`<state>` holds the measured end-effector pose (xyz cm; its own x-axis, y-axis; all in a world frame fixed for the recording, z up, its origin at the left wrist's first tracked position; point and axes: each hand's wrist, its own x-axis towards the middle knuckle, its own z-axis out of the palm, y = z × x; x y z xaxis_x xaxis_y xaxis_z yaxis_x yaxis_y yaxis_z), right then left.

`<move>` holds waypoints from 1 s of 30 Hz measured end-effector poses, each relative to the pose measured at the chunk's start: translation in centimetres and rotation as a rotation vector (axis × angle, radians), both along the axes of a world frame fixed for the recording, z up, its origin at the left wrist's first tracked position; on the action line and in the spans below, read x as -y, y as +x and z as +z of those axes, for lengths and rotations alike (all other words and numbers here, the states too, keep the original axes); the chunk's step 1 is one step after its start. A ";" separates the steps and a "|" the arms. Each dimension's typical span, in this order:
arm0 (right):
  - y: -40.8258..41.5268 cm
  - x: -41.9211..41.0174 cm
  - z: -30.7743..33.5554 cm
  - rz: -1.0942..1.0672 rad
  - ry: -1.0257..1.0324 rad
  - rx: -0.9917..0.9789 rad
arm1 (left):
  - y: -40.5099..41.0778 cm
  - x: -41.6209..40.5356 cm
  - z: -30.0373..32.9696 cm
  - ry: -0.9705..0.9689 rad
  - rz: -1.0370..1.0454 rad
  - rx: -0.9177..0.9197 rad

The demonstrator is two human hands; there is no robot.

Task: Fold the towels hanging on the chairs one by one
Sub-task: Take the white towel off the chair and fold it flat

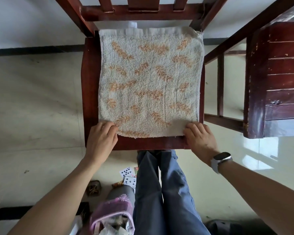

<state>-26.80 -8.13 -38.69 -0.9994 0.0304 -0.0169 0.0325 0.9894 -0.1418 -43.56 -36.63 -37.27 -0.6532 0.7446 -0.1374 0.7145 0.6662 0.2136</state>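
A white towel (149,78) with orange marks lies spread flat over the seat of a red-brown wooden chair (89,78). My left hand (101,138) pinches the towel's near left corner with curled fingers. My right hand (199,138), with a watch on its wrist, grips the near right corner, which is turned up a little off the seat. The towel's far edge reaches the chair's backrest.
A second dark wooden chair (277,78) stands close on the right. On the floor by my legs lie playing cards (126,172), a pink bag (112,212) and a small brown object (93,188). The tiled floor stretches to the left.
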 end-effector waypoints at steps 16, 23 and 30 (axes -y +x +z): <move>2.7 1.3 4.0 -0.122 -0.225 0.140 | 3.0 1.9 4.5 -0.113 0.153 0.391; 3.8 0.4 4.6 0.281 -0.186 0.215 | 1.4 2.0 5.5 -0.115 0.267 0.604; -2.7 -1.4 8.1 -0.408 -0.640 0.278 | -3.4 -1.4 6.9 0.254 0.683 0.694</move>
<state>-29.52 -6.71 -30.55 -0.8683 0.2920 -0.4009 0.4909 0.6216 -0.6105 -46.95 -35.20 -30.41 -0.7870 0.3003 -0.5389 -0.1403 0.7635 0.6303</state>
